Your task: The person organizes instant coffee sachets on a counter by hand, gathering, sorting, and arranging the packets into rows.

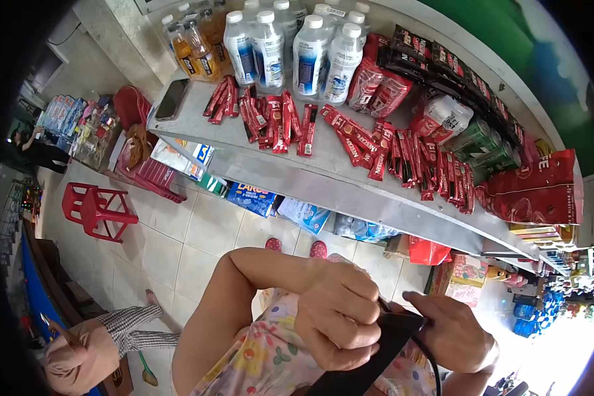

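Note:
Close to my body, my left hand (340,320) is curled round the upper edge of a flat black item (360,358); its exact kind does not show. My right hand (457,333) is at the item's right corner, fingers bent against it, though the fingertips are partly hidden. A black cord (434,363) hangs below that corner. Both hands are in front of the flowered clothing (257,353) and apart from the shelf. Red coffee sachets (285,125) lie in loose groups along the grey shelf top (234,135) ahead.
White-capped bottles (308,59), amber bottles (198,49), a phone (172,99) and a large red bag (538,191) stand or lie on the shelf. Packs sit beneath it. Red stools (99,210) are at left, near a seated person (79,356) and a broom (149,376).

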`<action>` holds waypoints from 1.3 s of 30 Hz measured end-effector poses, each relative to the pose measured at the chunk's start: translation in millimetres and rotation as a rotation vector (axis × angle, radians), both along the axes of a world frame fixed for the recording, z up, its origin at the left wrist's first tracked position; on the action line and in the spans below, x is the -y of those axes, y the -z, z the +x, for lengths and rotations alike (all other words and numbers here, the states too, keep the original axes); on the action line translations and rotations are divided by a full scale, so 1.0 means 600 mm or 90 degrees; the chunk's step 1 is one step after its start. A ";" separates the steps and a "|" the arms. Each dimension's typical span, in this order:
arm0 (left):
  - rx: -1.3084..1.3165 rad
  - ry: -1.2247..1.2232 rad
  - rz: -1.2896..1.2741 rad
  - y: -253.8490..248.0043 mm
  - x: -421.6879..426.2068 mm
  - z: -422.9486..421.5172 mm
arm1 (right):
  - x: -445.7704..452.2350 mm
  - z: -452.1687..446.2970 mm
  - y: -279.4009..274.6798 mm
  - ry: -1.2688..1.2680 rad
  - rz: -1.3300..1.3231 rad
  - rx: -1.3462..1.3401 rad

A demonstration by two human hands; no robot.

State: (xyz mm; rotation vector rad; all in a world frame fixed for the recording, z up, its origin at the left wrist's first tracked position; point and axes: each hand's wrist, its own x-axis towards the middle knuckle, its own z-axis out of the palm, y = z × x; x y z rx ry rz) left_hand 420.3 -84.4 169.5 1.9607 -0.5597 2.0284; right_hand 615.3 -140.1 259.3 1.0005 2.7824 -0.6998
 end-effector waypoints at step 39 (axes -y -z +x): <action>-0.066 -0.453 -0.987 0.222 -0.190 -0.399 | -0.392 -0.284 0.310 0.423 0.152 -0.253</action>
